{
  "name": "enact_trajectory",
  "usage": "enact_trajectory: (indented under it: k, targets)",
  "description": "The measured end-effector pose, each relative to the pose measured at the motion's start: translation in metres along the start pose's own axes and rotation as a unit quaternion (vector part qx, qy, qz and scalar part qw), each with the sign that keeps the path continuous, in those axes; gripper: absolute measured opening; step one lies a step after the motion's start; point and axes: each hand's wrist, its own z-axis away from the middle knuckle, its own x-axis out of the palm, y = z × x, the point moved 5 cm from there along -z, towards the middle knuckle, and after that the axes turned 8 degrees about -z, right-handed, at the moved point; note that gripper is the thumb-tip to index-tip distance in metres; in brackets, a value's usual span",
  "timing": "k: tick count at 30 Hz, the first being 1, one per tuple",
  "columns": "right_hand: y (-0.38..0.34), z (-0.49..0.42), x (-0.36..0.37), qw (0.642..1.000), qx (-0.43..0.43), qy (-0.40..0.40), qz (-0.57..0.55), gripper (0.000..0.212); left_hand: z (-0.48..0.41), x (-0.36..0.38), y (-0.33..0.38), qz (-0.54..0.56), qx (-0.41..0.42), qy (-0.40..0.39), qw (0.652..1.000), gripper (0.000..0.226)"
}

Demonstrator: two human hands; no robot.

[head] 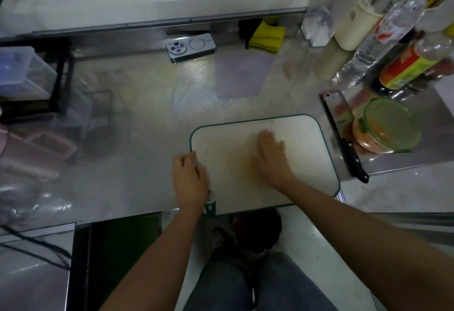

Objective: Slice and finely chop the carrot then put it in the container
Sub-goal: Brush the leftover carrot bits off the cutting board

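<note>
We judge the worktop edge the hazard; the cutting board could slide off if tugged, or nudge the overhanging cleaver. Left hand fingers curl around the board's rim; right hand fingers lie flat, together; the carrot sits chopped in the container, well right of them.

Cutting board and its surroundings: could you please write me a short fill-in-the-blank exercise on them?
1. The right hand lies flat on the cutting board, while the left hand grips its ____ edge.
2. The knife lies on the counter to the ____ of the cutting board.
3. The container beside the knife has a lid with a ____ rim.
Missing words: left; right; green.
</note>
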Motion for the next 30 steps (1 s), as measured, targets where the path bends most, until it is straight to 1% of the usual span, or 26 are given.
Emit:
enact_trajectory:
  k: [1, 2, 4, 5, 7, 9, 10, 11, 12, 13, 14, 15, 16, 17, 19, 20, 21, 22, 23, 24, 25, 26, 27, 28, 30]
  targets:
    - [-0.011, 0.009, 0.011, 0.998, -0.055, -0.02, -0.001, 0.069, -0.001, -0.001, 0.0, 0.009, -0.001, 0.002, 1.0, 0.039]
    - [-0.025, 0.021, 0.017, 0.992, -0.118, -0.032, -0.027, 0.072, -0.001, -0.001, 0.0, 0.017, -0.002, 0.004, 1.0, 0.038]
    - [-0.034, 0.042, 0.02, 0.976, -0.19, -0.054, -0.093, 0.069, -0.002, -0.003, -0.001, 0.021, -0.001, 0.006, 1.0, 0.037]
    - [-0.031, 0.044, 0.014, 0.972, -0.196, -0.048, -0.122, 0.065, -0.002, -0.004, -0.002, 0.023, -0.001, 0.007, 1.0, 0.036]
    - [-0.014, 0.031, -0.005, 0.975, -0.167, 0.008, -0.146, 0.063, -0.003, -0.005, -0.004, 0.033, 0.002, 0.011, 0.999, 0.034]
    - [0.01, 0.01, -0.019, 0.989, -0.089, 0.048, -0.106, 0.065, -0.004, -0.004, -0.004, 0.031, 0.005, 0.012, 0.999, 0.033]
    - [0.018, 0.002, -0.021, 0.995, -0.041, 0.047, -0.073, 0.065, -0.003, -0.003, -0.004, 0.024, 0.009, 0.013, 1.0, 0.034]
    - [0.021, -0.001, -0.017, 0.999, -0.013, 0.034, -0.034, 0.066, -0.002, -0.002, -0.003, 0.016, 0.013, 0.017, 1.0, 0.034]
    - [0.014, 0.002, -0.012, 0.999, -0.028, 0.019, -0.008, 0.068, -0.001, -0.001, -0.002, 0.011, 0.016, 0.021, 1.0, 0.034]
    - [0.003, 0.009, -0.006, 0.997, -0.082, 0.007, -0.012, 0.071, 0.001, 0.0, 0.0, 0.009, 0.015, 0.025, 1.0, 0.034]
    - [-0.01, 0.019, -0.002, 0.988, -0.146, -0.005, -0.041, 0.072, 0.002, 0.001, 0.0, 0.011, 0.014, 0.027, 0.999, 0.034]
    - [-0.017, 0.027, 0.0, 0.979, -0.185, -0.015, -0.078, 0.069, 0.003, 0.001, 0.001, 0.011, 0.014, 0.029, 0.999, 0.034]
    - [-0.017, 0.028, -0.003, 0.974, -0.199, -0.016, -0.108, 0.065, 0.002, 0.002, 0.002, 0.01, 0.014, 0.031, 0.999, 0.034]
    - [-0.014, 0.022, -0.01, 0.973, -0.191, 0.009, -0.129, 0.062, 0.001, 0.002, 0.002, 0.007, 0.013, 0.033, 0.999, 0.034]
    - [0.002, -0.002, -0.027, 0.983, -0.114, 0.085, -0.117, 0.06, 0.0, 0.002, 0.002, 0.0, 0.013, 0.034, 0.999, 0.035]
    - [0.01, -0.015, -0.032, 0.989, -0.062, 0.097, -0.096, 0.06, 0.0, 0.002, 0.002, -0.006, 0.01, 0.034, 0.999, 0.035]
    - [0.018, -0.024, -0.031, 0.994, -0.012, 0.085, -0.071, 0.062, 0.0, 0.003, 0.003, -0.012, 0.006, 0.033, 0.999, 0.035]
    - [0.019, -0.029, -0.027, 0.997, 0.014, 0.061, -0.044, 0.065, 0.0, 0.003, 0.004, -0.017, 0.002, 0.032, 0.999, 0.035]
    - [0.014, -0.029, -0.021, 0.999, 0.006, 0.039, -0.028, 0.069, 0.001, 0.004, 0.004, -0.019, -0.001, 0.032, 0.999, 0.036]
    - [0.005, -0.024, -0.016, 0.999, -0.037, 0.022, -0.027, 0.075, 0.001, 0.004, 0.005, -0.02, -0.002, 0.033, 0.999, 0.036]
    - [-0.007, -0.013, -0.011, 0.994, -0.105, 0.004, -0.038, 0.077, 0.001, 0.004, 0.006, -0.019, -0.003, 0.035, 0.999, 0.035]
    - [-0.016, 0.0, -0.007, 0.984, -0.169, -0.016, -0.056, 0.076, 0.001, 0.004, 0.007, -0.019, -0.002, 0.038, 0.999, 0.035]
    - [-0.021, 0.012, -0.006, 0.974, -0.213, -0.036, -0.074, 0.07, 0.001, 0.003, 0.007, -0.02, 0.0, 0.041, 0.999, 0.035]
    - [-0.02, 0.017, -0.009, 0.968, -0.227, -0.044, -0.096, 0.063, 0.001, 0.003, 0.008, -0.021, 0.004, 0.043, 0.999, 0.035]
    - [-0.014, 0.006, -0.024, 0.969, -0.203, -0.003, -0.143, 0.057, 0.001, 0.002, 0.01, -0.021, 0.017, 0.045, 0.999, 0.035]
